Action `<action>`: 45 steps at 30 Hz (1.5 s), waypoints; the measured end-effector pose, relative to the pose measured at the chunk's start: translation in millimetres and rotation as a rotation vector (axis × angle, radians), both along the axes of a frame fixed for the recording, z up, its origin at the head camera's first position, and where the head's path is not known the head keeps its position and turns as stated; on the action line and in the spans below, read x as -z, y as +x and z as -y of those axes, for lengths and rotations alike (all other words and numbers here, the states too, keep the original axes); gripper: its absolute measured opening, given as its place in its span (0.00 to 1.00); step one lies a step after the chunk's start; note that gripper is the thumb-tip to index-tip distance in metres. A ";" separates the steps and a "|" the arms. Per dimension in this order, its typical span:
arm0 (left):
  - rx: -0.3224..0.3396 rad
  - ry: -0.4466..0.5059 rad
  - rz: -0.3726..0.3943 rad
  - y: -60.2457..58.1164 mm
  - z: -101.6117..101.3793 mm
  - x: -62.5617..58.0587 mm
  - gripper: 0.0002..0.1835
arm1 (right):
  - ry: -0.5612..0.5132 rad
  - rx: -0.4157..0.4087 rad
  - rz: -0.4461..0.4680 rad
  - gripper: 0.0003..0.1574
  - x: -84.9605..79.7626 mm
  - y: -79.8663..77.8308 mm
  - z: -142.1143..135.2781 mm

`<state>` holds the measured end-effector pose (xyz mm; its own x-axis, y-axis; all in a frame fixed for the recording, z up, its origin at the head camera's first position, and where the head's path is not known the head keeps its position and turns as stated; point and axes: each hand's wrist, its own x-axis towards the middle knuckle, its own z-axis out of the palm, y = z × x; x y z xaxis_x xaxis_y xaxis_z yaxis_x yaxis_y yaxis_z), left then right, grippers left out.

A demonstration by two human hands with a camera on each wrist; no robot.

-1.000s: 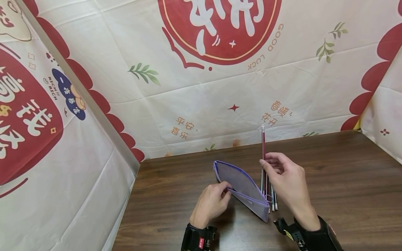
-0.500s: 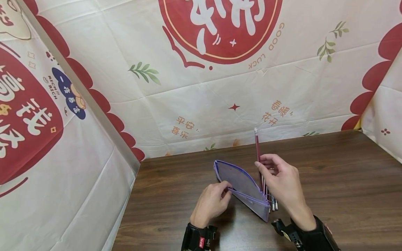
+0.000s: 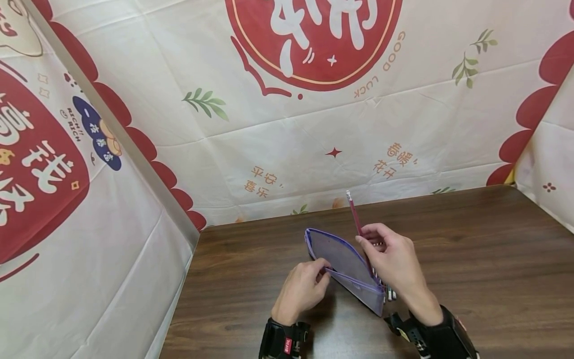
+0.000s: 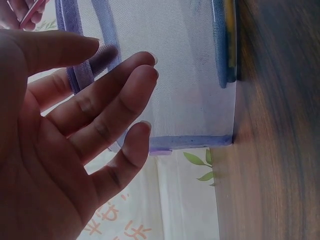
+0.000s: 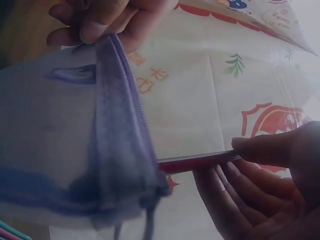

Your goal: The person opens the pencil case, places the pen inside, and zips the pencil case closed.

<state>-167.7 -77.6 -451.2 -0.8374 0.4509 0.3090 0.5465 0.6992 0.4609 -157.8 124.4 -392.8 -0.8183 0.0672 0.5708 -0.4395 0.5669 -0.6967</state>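
Your left hand (image 3: 301,288) pinches the near rim of an open mesh pouch (image 3: 365,298) between your hands. At its right end leans a red pencil (image 3: 354,214), held in your right hand's (image 3: 398,259) fingertips. You seem to be inserting it; next calls for lowering it. Its tip is hidden, perhaps inside. Other pencils (image 3: 389,295), partly covered, lie beyond.
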 end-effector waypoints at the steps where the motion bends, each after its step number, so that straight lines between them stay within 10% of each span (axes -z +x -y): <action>1: -0.001 -0.002 0.000 0.0 -0.1 -0.2 0.07 | 0.003 -0.007 -0.003 0.09 0.5 -0.4 0.7; 45: 0.007 -0.020 -0.043 -1.6 1.1 0.2 0.07 | 0.187 -0.122 0.100 0.06 18.3 -6.8 14.6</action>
